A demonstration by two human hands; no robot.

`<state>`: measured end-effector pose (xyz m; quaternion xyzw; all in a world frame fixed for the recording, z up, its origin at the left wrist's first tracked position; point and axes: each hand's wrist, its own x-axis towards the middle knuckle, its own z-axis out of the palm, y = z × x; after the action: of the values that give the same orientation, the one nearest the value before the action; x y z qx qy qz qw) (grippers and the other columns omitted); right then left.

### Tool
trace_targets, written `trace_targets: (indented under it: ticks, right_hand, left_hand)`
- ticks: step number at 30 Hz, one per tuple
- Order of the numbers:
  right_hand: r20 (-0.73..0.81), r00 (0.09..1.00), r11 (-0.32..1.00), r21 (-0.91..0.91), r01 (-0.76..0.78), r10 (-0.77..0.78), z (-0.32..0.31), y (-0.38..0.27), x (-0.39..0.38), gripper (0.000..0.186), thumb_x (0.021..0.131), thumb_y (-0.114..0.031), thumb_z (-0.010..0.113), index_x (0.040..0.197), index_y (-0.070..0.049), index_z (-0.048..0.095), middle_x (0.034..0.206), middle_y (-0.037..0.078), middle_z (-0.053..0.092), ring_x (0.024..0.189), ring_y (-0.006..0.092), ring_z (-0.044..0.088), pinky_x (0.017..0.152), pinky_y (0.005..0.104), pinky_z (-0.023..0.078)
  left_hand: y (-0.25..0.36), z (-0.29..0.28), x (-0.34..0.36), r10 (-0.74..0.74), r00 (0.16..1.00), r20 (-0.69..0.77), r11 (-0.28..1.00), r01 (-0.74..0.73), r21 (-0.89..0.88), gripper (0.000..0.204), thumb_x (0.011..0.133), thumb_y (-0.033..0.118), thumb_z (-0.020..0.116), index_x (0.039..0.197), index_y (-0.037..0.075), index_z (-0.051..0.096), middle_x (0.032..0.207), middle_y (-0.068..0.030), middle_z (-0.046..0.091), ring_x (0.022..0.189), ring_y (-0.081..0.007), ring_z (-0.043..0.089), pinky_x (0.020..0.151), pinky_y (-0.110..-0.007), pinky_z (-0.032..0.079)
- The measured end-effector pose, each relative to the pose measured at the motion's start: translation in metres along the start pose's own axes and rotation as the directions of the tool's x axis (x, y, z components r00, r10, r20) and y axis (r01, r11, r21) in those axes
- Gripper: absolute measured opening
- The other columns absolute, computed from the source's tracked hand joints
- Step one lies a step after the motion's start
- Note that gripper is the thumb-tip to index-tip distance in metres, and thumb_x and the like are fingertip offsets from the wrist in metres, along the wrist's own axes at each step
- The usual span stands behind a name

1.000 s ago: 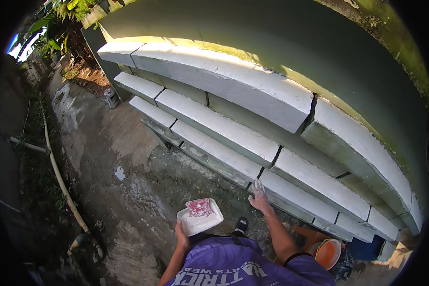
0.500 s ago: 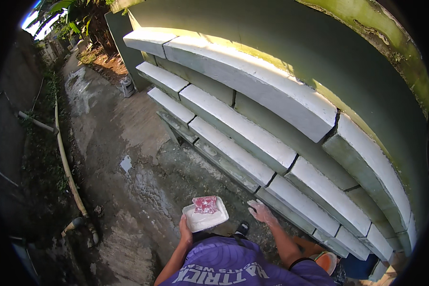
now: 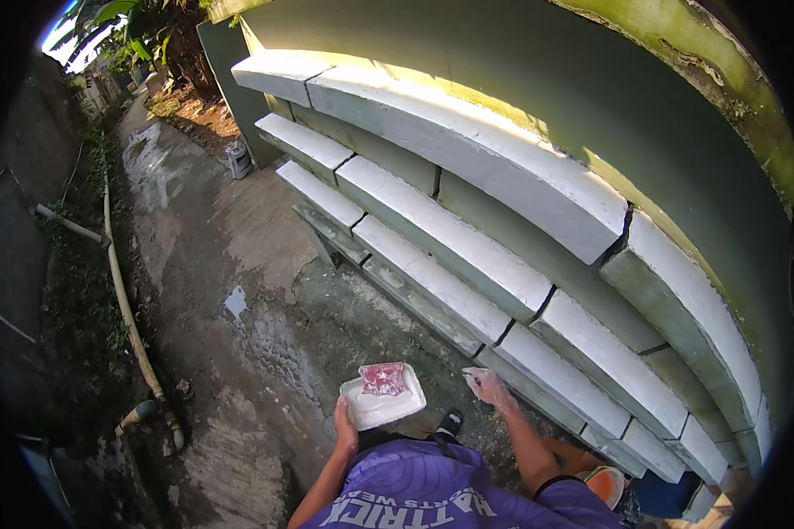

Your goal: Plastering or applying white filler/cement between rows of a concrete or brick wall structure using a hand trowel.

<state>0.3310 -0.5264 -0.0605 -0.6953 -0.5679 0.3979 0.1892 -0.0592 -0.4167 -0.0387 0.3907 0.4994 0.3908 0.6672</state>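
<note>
Right, your left hand (image 3: 347,428) grasps the near-left edge of the shallow white tray (image 3: 421,395), its fingers partly hidden by the tray, which sits in front of your purple shirt (image 3: 388,476) and apart from the tiers of slabs. White paste (image 3: 379,408) coats its floor, and a flat red scraper-like piece (image 3: 383,379), blotched with the same white, rests toward its far side. Your right hand (image 3: 490,388), whitened as well, hangs beside the lowest tier near a white-topped slab (image 3: 556,370); its fingers curl inward, though I cannot tell whether they pinch anything

For good handling, I would hold the tray level so the paste does not creep over the rim, and slide your palm further under it, since the weight seems borne on one side. Mind the dark joint (image 3: 505,332) between slab ends, where a fingertip could catch. Long, light strokes would probably leave fewer ridges than short dabs

As for writing, your shirt bears large pale block lettering, bent by the lens; I can make out none on the tray or red piece
</note>
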Motion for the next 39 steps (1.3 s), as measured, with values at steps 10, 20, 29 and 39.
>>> trace_targets:
  ticks: [10,20,29,39]
  right_hand:
    - [-0.546,0.837,0.817,-0.497,-0.292,-0.033,0.010,0.004,-0.011,0.049,0.085,-0.026,0.055,0.129,-0.005,0.050,0.141,0.022,0.037,0.128,0.0412,0.036,0.107,0.0463,0.032]
    - [-0.858,0.510,0.820,-0.246,-0.517,0.064,-0.006,0.027,-0.019,0.058,0.084,-0.028,0.056,0.135,-0.004,0.043,0.145,0.025,0.029,0.133,0.0442,0.028,0.107,0.0513,0.029]
    - [-0.163,0.984,0.992,-0.094,-0.090,0.074,-0.004,0.013,-0.025,0.041,0.084,-0.028,0.057,0.117,-0.003,0.060,0.144,0.023,0.032,0.135,0.0377,0.028,0.107,0.0474,0.030]
    - [0.248,0.951,0.968,-0.216,-0.130,0.183,0.004,-0.042,-0.014,0.040,0.087,-0.030,0.053,0.116,-0.003,0.060,0.139,0.020,0.040,0.127,0.0400,0.038,0.105,0.0456,0.032]
  left_hand:
    - [0.002,0.015,-0.006,-0.020,1.000,-0.004,0.999,0.020,-0.047,0.050,0.098,0.040,0.037,0.121,-0.001,0.053,0.113,-0.0097,0.060,0.103,-0.0188,0.058,0.093,-0.032,0.043]
    - [-0.019,0.017,0.002,0.022,1.000,-0.011,0.999,-0.022,0.025,0.051,0.098,0.039,0.038,0.124,-0.004,0.049,0.122,-0.0121,0.054,0.111,-0.0192,0.050,0.098,-0.031,0.036]
    - [-0.009,0.020,0.004,-0.056,0.998,-0.041,0.998,0.054,-0.031,0.049,0.098,0.041,0.039,0.120,0.000,0.052,0.113,-0.0091,0.058,0.102,-0.0178,0.056,0.092,-0.031,0.043]
    - [0.022,0.035,-0.003,-0.070,0.997,0.032,0.997,0.070,-0.011,0.049,0.099,0.041,0.036,0.121,0.000,0.051,0.114,-0.0090,0.057,0.104,-0.0178,0.055,0.094,-0.030,0.041]
